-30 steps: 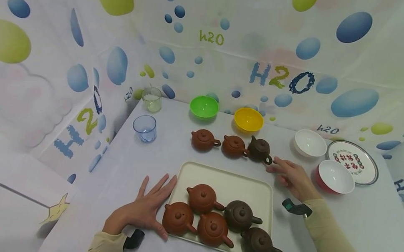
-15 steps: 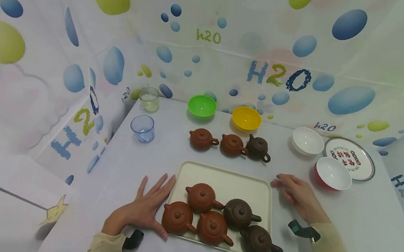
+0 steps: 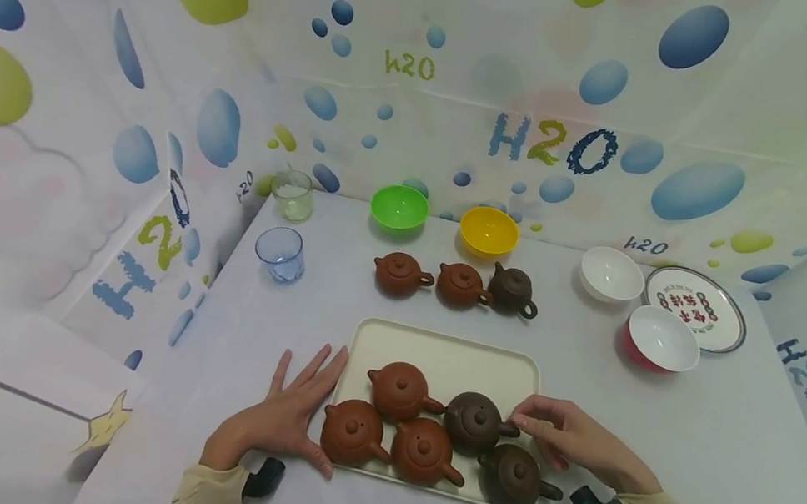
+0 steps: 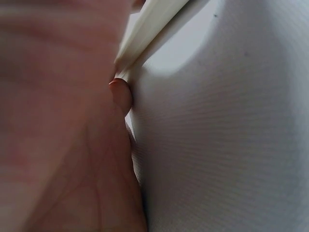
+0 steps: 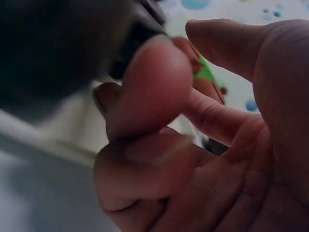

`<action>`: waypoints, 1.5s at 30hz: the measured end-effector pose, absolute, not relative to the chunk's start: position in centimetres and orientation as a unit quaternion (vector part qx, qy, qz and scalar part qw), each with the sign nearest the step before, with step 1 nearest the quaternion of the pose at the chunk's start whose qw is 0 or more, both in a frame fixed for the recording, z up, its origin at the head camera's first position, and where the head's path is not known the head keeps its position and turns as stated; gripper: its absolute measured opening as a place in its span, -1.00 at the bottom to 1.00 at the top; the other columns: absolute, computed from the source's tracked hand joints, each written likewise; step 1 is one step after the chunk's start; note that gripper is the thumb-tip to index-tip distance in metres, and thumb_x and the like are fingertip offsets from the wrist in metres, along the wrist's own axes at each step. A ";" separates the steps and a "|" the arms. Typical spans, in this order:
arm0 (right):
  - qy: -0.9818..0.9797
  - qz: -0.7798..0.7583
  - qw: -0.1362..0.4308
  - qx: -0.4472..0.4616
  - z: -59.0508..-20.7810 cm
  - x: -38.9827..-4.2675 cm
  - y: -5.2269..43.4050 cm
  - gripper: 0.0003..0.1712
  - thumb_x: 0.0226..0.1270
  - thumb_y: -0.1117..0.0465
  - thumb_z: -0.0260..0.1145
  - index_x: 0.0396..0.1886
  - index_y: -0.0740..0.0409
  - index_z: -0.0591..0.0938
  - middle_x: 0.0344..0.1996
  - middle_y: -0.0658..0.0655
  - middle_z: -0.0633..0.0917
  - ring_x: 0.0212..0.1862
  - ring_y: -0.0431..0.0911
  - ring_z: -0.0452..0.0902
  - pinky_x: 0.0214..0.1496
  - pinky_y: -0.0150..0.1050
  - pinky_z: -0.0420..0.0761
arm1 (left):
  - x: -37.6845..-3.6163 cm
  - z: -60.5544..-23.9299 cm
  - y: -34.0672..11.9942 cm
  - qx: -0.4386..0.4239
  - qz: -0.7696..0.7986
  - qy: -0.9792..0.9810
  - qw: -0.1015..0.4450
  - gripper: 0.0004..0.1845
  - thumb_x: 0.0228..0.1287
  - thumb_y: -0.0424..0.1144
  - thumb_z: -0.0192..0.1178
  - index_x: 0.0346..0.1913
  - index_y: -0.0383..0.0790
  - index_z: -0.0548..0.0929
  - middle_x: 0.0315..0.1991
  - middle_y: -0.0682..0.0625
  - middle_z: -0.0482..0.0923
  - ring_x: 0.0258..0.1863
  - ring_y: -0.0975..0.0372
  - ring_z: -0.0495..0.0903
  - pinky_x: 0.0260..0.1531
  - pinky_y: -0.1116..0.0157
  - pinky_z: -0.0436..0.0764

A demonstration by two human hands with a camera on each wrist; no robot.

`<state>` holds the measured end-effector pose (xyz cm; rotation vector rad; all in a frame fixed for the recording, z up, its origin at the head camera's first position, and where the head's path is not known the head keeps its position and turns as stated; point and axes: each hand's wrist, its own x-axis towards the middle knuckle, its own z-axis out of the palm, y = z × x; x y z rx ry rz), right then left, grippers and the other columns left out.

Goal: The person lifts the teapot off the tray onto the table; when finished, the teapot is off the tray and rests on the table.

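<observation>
On the cream tray (image 3: 452,346) sit three reddish-brown teapots, among them one upper teapot (image 3: 400,390), and two dark brown ones. My right hand (image 3: 573,437) is at the tray's right side, fingertips right at the handle of the upper dark teapot (image 3: 476,423). In the right wrist view its thumb (image 5: 227,43) stands apart from the bent fingers. The lower dark teapot (image 3: 515,478) lies just below that hand, its handle over the tray edge. My left hand (image 3: 289,414) rests spread on the table, touching the tray's left edge.
Behind the tray stand two small reddish teapots (image 3: 461,285) and a small dark teapot (image 3: 512,291). Further back are a green bowl (image 3: 399,209) and a yellow bowl (image 3: 489,232). Glasses (image 3: 281,254) stand left; white bowls (image 3: 611,275) and a plate (image 3: 714,311) lie right.
My right hand has moved from beside the small dark teapot at the back, down and toward me, to the handle of the upper dark teapot on the tray. The left hand stays put.
</observation>
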<state>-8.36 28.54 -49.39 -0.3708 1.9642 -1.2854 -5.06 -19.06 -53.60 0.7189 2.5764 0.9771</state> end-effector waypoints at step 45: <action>0.746 -0.521 0.392 -0.137 -50.4 -8.1 27.0 -0.69 0.67 0.07 0.25 -0.02 0.26 0.70 -0.48 -0.11 0.56 -0.70 -0.35 0.32 -0.63 -0.49 0.36 | -5.3 -52.5 -18.5 0.223 0.291 0.912 0.183 0.72 -0.37 0.32 0.76 0.77 -0.20 -0.15 0.81 -0.13 -0.21 0.79 -0.12 -0.31 0.52 -0.43 -0.62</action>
